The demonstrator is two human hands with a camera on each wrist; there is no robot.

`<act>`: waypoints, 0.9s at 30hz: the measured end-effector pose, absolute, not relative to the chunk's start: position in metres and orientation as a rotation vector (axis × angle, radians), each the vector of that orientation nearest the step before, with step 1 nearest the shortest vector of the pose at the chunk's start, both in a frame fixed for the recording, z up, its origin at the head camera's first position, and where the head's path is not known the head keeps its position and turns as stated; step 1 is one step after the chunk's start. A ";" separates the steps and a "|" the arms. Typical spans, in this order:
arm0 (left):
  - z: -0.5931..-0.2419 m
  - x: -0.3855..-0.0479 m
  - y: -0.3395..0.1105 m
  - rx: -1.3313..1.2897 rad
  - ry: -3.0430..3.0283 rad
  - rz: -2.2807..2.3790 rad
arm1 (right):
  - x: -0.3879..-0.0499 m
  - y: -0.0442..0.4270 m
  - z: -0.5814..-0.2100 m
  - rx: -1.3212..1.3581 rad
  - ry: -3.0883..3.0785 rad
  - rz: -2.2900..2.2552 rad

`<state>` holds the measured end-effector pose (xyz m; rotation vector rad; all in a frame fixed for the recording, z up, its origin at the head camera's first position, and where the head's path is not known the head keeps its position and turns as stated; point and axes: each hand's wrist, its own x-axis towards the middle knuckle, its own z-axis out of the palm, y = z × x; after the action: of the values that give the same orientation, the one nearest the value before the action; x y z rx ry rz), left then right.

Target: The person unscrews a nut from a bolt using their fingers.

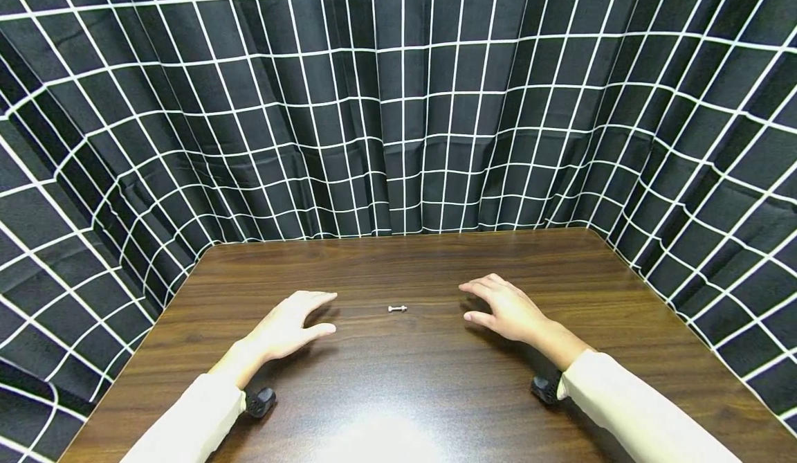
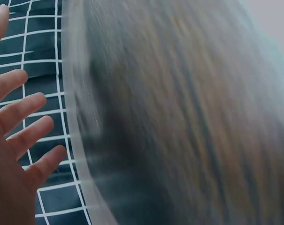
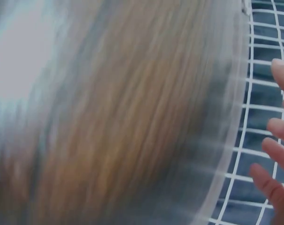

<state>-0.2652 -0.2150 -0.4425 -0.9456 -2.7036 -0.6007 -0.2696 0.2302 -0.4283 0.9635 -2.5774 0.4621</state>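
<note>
A small silvery piece, thin in the middle and thicker at both ends like a bolt with a nut [image 1: 397, 309], lies on the brown wooden table [image 1: 398, 262]. To its left, my left hand [image 1: 289, 326] is held with fingers and thumb apart, touching nothing I can make out. My right hand [image 1: 504, 309] is on the other side, its fingers relaxed and nothing in its grasp. In the left wrist view the left hand's fingers [image 2: 26, 112] are spread. The right wrist view shows the right hand's fingers [image 3: 280, 136] spread as well. The small piece cannot be made out in either wrist view.
A dark curtain with a white grid [image 1: 398, 103] hangs behind the table and along both sides. Each wrist bears a black device, one on the left [image 1: 260, 402] and one on the right [image 1: 545, 388]. Bright light reflects off the table's near part.
</note>
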 end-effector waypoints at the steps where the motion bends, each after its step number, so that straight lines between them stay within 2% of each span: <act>1: -0.443 -0.266 -0.213 -0.952 -2.694 -0.619 | -0.269 0.227 -0.428 0.952 -2.587 0.493; 18: -0.445 -0.276 -0.173 -0.825 -2.703 -0.981 | -0.268 0.192 -0.432 0.877 -2.562 0.925; 27: -0.448 -0.281 -0.155 -0.808 -2.673 -1.382 | -0.271 0.172 -0.434 0.832 -2.574 1.172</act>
<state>-0.2814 -0.1551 -0.4482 -0.8079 -2.6726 -1.3822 -0.2707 0.1719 -0.4337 0.8319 -2.5741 1.1721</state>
